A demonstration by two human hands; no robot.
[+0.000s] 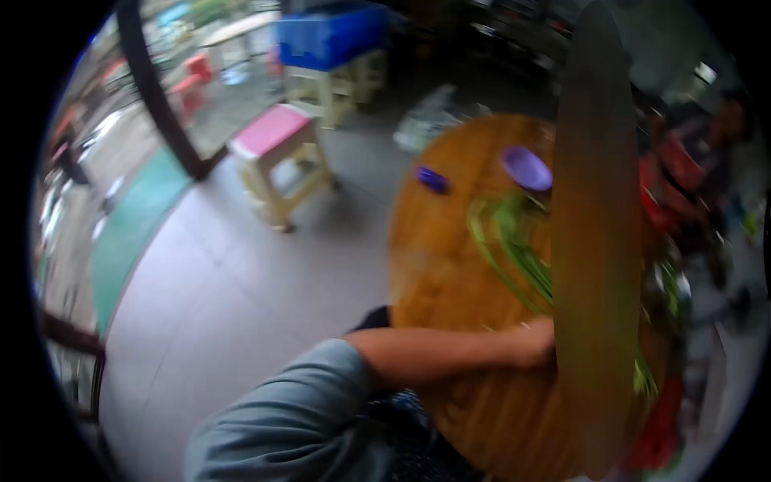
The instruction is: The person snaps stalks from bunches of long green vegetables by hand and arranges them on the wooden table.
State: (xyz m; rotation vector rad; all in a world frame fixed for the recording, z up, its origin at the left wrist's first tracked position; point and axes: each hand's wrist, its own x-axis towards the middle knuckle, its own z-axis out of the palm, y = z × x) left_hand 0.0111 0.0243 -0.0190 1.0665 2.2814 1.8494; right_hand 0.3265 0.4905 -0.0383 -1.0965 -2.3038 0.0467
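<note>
My left hand (534, 342) reaches in from the lower left over the round wooden table (434, 273). A blurred upright strip (596, 241) crosses the view and covers the fingers, so whether they grip anything is hidden. Just beyond the hand lie long green vegetable stalks (514, 249), which run behind the same strip. More green ends (642, 376) come out on its other side. My right hand does not show.
On the table sit a purple bowl (526, 169) and a small dark purple object (433, 179). A pink-topped stool (277, 132) stands on the floor to the left, with a blue box (331, 36) behind it. A blurred person in red (679, 173) is at the right.
</note>
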